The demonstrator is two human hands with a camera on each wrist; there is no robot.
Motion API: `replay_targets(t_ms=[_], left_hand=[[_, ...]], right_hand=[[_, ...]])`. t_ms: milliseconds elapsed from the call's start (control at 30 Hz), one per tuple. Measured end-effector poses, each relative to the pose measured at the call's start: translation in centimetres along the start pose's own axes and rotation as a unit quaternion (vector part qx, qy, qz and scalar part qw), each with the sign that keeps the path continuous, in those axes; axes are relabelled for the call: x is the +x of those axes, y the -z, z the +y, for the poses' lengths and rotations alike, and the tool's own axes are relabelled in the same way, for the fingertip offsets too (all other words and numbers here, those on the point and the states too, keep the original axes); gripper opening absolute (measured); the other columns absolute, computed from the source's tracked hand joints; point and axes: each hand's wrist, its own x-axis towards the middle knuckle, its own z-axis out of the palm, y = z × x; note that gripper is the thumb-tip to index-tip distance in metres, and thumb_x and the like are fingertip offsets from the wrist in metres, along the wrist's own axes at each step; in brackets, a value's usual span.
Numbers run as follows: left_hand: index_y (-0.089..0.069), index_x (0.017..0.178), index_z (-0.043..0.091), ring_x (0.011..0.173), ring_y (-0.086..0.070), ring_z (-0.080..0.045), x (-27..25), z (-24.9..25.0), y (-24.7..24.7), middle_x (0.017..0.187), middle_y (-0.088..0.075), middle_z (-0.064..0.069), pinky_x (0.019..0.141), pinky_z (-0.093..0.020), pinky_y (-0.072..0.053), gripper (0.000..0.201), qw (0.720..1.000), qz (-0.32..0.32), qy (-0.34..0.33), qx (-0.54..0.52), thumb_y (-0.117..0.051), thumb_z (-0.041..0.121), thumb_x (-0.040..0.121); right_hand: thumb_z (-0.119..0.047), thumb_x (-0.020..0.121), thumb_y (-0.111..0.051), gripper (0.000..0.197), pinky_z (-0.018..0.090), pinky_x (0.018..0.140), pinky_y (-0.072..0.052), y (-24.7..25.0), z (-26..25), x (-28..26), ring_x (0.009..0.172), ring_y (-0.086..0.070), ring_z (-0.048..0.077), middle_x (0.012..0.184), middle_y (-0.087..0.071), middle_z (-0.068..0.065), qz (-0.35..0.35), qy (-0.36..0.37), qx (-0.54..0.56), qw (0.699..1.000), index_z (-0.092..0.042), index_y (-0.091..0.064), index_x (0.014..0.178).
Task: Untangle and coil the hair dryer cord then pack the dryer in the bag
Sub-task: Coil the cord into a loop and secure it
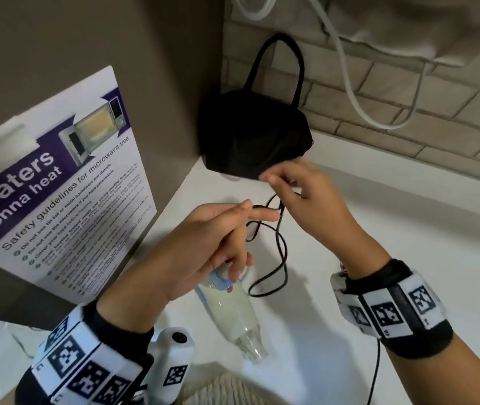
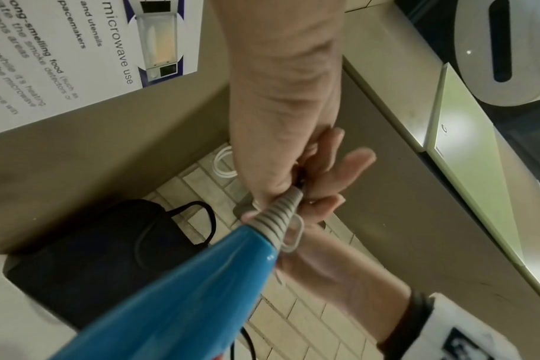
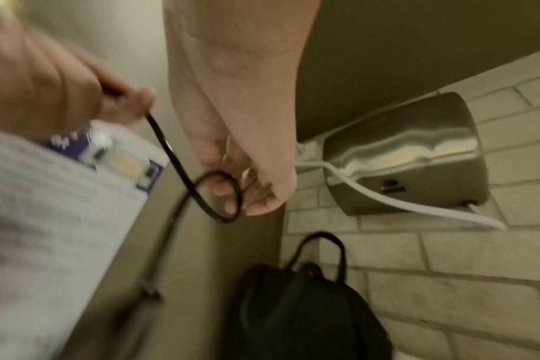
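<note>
Head view. Left hand above the white counter, fingers curled round the cord end of the hair dryer; forefinger and thumb stretched forward, with the black cord at their tips. Dryer hangs nozzle-down toward the near edge of the counter; whether it touches the surface, cannot tell. Right hand higher and further back, fingers bent, pinching a small loop of cord. Slack cord droops between the hands in loose loops. Black bag sits in the back corner of the counter, handles up, against the brick wall. Microwave safety poster on the left panel. White hose hangs on the wall.

Left wrist view. Blue dryer handle runs up to a grey ribbed cord sleeve, which the left hand holds in curled fingers. Bag beyond, in the corner.

Right wrist view. Right hand pinches a cord loop between thumb and fingertips. Cord runs up to the left hand, blurred. Bag below. Steel wall unit on the brick.
</note>
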Motion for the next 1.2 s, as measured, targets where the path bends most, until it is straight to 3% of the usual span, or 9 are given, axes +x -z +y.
replay_targets(t_ms=[133, 267, 367, 467, 533, 700, 933, 1100, 1200], left_hand=[[-0.07, 0.079, 0.01, 0.056, -0.052, -0.016, 0.5, 0.4, 0.2, 0.061, -0.063, -0.005, 0.059, -0.023, -0.048, 0.03, 0.997, -0.031, -0.014, -0.064, -0.043, 0.022, 0.089], [-0.054, 0.062, 0.009, 0.042, -0.023, -0.013, 0.5, 0.7, 0.1, 0.039, -0.03, 0.002, 0.049, -0.027, -0.026, 0.031, 0.994, -0.035, -0.03, -0.098, -0.042, 0.025, 0.086], [-0.052, 0.055, 0.006, 0.04, -0.017, -0.012, 0.4, 0.4, 0.2, 0.034, -0.022, 0.005, 0.047, -0.029, -0.019, 0.047, 0.997, -0.024, -0.047, -0.061, -0.04, 0.024, 0.097], [-0.061, 0.096, -0.013, 0.041, -0.021, -0.01, 0.3, 0.0, 0.2, 0.035, -0.029, 0.007, 0.047, -0.025, -0.023, 0.045, 0.995, -0.032, -0.057, -0.07, -0.041, 0.028, 0.097], [-0.068, 0.096, 0.002, 0.044, -0.028, -0.008, 0.2, -0.1, 0.1, 0.042, -0.038, 0.008, 0.047, -0.02, -0.028, 0.036, 0.993, -0.032, -0.078, -0.089, -0.044, 0.028, 0.096], [-0.072, 0.084, 0.023, 0.045, -0.03, -0.006, 0.1, 0.0, 0.3, 0.049, -0.048, 0.008, 0.053, -0.022, -0.028, 0.031, 0.989, -0.014, -0.127, -0.068, -0.042, 0.027, 0.092], [-0.067, 0.082, 0.02, 0.05, -0.032, -0.008, -0.1, 0.0, 1.1, 0.048, -0.043, 0.011, 0.059, -0.028, -0.026, 0.032, 0.984, -0.054, -0.163, -0.049, -0.038, 0.026, 0.095], [-0.042, 0.103, -0.03, 0.042, -0.043, -0.002, 0.8, 0.7, 1.9, 0.037, -0.037, 0.01, 0.055, -0.018, -0.038, 0.059, 0.984, -0.092, -0.118, -0.092, -0.038, 0.028, 0.095], [-0.047, 0.129, -0.007, 0.037, -0.036, -0.006, 1.6, 0.8, 2.0, 0.037, -0.041, 0.008, 0.048, -0.019, -0.035, 0.053, 0.982, -0.107, -0.103, -0.117, -0.04, 0.033, 0.096]], right_hand=[[-0.026, 0.099, -0.045, 0.026, 0.015, 0.093, -0.041, 1.5, -4.4, -0.6, 0.113, -0.053, 0.004, 0.114, -0.061, -0.006, 0.001, 0.042, 0.132, 0.99, -0.021, -0.068, 0.11], [-0.035, 0.1, -0.032, 0.039, 0.018, 0.109, -0.031, 1.8, -5.8, -1.8, 0.114, -0.048, -0.013, 0.114, -0.066, 0.002, -0.104, 0.038, 0.204, 0.973, -0.021, -0.067, 0.112], [-0.039, 0.097, -0.038, 0.04, 0.037, 0.116, -0.025, 1.0, -4.9, -1.7, 0.105, -0.06, 0.005, 0.1, -0.071, 0.003, -0.102, 0.122, 0.143, 0.977, -0.014, -0.068, 0.104], [-0.035, 0.089, -0.057, 0.028, 0.037, 0.119, -0.021, 0.6, -3.1, -1.4, 0.111, -0.056, 0.0, 0.105, -0.069, 0.002, -0.078, 0.154, 0.111, 0.979, -0.011, -0.067, 0.099], [-0.034, 0.086, -0.059, 0.028, 0.032, 0.119, -0.019, 0.6, -2.0, -1.3, 0.127, -0.037, -0.012, 0.124, -0.063, 0.002, -0.073, 0.151, 0.125, 0.978, -0.008, -0.065, 0.096], [-0.039, 0.086, -0.062, 0.031, 0.05, 0.112, -0.025, -0.6, 1.1, -1.5, 0.144, -0.022, 0.018, 0.134, -0.053, -0.012, -0.097, 0.086, -0.048, 0.99, -0.02, -0.063, 0.11], [-0.045, 0.091, -0.053, 0.02, 0.037, 0.098, -0.027, -3.3, 6.4, -3.5, 0.127, -0.043, 0.012, 0.095, -0.061, -0.021, -0.141, -0.116, -0.13, 0.975, -0.031, -0.065, 0.086], [-0.03, 0.091, -0.06, 0.017, 0.022, 0.068, -0.047, -2.4, 5.4, -4.8, 0.064, -0.062, 0.01, 0.062, -0.067, -0.005, -0.136, -0.159, 0.073, 0.975, -0.018, -0.061, 0.079], [-0.031, 0.095, -0.053, 0.021, 0.026, 0.061, -0.044, -1.7, 3.6, -5.3, 0.056, -0.05, 0.012, 0.058, -0.054, -0.005, -0.068, -0.155, 0.107, 0.98, -0.015, -0.062, 0.085]])
